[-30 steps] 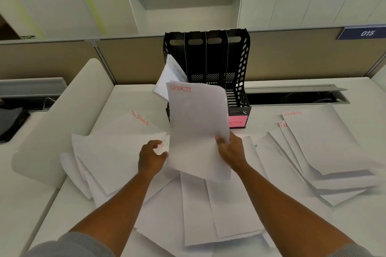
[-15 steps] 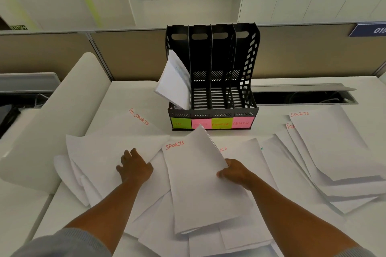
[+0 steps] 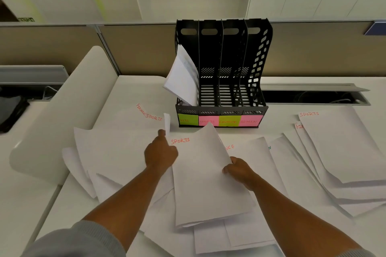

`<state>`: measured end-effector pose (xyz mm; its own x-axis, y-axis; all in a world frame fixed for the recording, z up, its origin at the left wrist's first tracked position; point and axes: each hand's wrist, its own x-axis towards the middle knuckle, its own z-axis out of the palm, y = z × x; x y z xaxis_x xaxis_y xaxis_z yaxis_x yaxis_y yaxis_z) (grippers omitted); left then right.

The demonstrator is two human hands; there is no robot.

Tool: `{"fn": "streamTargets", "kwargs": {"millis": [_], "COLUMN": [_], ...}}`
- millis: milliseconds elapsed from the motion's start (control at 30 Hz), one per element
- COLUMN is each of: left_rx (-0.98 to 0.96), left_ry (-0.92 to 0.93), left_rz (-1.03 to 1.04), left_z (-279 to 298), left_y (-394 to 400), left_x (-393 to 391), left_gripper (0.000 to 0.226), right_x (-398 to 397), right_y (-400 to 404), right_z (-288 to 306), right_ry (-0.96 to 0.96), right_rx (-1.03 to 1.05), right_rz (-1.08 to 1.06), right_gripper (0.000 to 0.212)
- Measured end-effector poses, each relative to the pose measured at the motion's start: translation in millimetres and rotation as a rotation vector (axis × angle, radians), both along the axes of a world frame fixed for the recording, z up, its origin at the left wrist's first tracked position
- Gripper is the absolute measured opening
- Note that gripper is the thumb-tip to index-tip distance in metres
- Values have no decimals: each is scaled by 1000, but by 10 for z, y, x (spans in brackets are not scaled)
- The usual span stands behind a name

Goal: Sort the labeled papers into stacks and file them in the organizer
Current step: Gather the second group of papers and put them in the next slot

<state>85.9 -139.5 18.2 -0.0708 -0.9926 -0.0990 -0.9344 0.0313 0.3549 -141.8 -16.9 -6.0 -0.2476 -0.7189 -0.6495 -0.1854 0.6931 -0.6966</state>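
Observation:
A black four-slot organizer (image 3: 223, 69) stands at the desk's back, with green and pink labels along its front; a few sheets (image 3: 183, 77) lean in its leftmost slot. White sheets lie scattered over the desk. My right hand (image 3: 238, 170) grips the right edge of a small stack headed SPORTS (image 3: 206, 173), held low over the pile. My left hand (image 3: 160, 152) pinches the lifted corner of a sheet (image 3: 167, 123) to the left of that stack. A sheet marked SPORTS (image 3: 133, 121) lies further left.
A fanned pile of sheets (image 3: 342, 152), its top one marked SPORTS, lies at the right. A cable trough (image 3: 313, 96) opens behind it. A white curved panel (image 3: 69, 108) borders the desk's left side. A beige partition runs behind the organizer.
The SPORTS stack came down from upright in front of the organizer to low over the pile. My left hand moved right and pinched up a sheet's corner.

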Motion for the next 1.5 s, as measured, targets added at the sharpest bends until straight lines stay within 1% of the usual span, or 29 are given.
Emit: {"fn": "streamTargets", "kwargs": {"millis": [33,100,167,233,300,367,400,467,533,667,733,800,833,900,933,967,1033,1067,1100,1133,1167,1200,1233,1267,1333,1400,1500], "left_rx": [74,287,495,635,744,865,911,955,937,891,809,656,573,444,382,336,304,305,326,365,421,476,509,514,492,494,478], "left_ry": [48,171,348,554,683,743,758,766,761,813,853,791,739,680,635,573,465,454,502,606,725,821,863,866,856,875,842], "left_rz": [39,118,179,211,226,237,232,219,207,209,251,283,314,459,514,543,564,573,579,571,537,474,390,313,231,189,149], "left_z": [43,100,164,221,236,237,231,211,189,147,96,23,-17,-68,-75,-59,-68,-78,-89,-102,-108,-110,-106,-90,-59,-36,-21], "left_y": [20,67,158,266,343,412,442,481,507,525,496,448,423,386,383,385,393,397,400,400,417,445,476,510,561,598,612], "left_x": [-131,-383,-599,-782,-920,-995,-1014,-1012,-998,-915,-857,-819,-794,-742,-718,-697,-687,-688,-699,-713,-735,-770,-804,-848,-930,-1011,-1095], "left_gripper": [61,68,69,67,50,28,22,18,17,17,12,7,20,52,63,73,87,93,95,93,86,75,64,56,47,46,46], "right_x": [11,34,47,39,27,13,5,-7,-46,-112,-135,-185,-213,-289,-334,-380,-477,-517,-564,-602,-643,-685,-716,-744,-786,-830,-900], "right_y": [-1,-2,3,16,28,43,55,80,122,194,227,276,298,342,367,388,441,464,490,510,531,554,571,582,597,602,589], "right_z": [4,19,36,49,69,92,101,116,124,77,71,85,94,105,107,108,110,120,126,128,127,125,124,127,133,143,152], "right_ry": [-6,-16,-14,-1,3,6,-3,-20,-17,32,37,10,-5,-26,-35,-50,-87,-101,-113,-124,-135,-152,-177,-209,-257,-264,-227], "right_rx": [-3,-11,-22,-31,-38,-51,-62,-78,-88,-142,-171,-195,-200,-199,-198,-199,-192,-184,-177,-174,-173,-174,-176,-177,-174,-161,-151], "right_rz": [-4,-7,1,9,20,52,66,72,71,93,51,7,-12,-58,-86,-119,-202,-243,-276,-296,-307,-314,-319,-324,-328,-317,-287], "right_gripper": [29,30,32,32,39,59,68,77,75,44,33,27,25,23,23,22,22,23,23,23,22,23,23,23,23,24,31]}}
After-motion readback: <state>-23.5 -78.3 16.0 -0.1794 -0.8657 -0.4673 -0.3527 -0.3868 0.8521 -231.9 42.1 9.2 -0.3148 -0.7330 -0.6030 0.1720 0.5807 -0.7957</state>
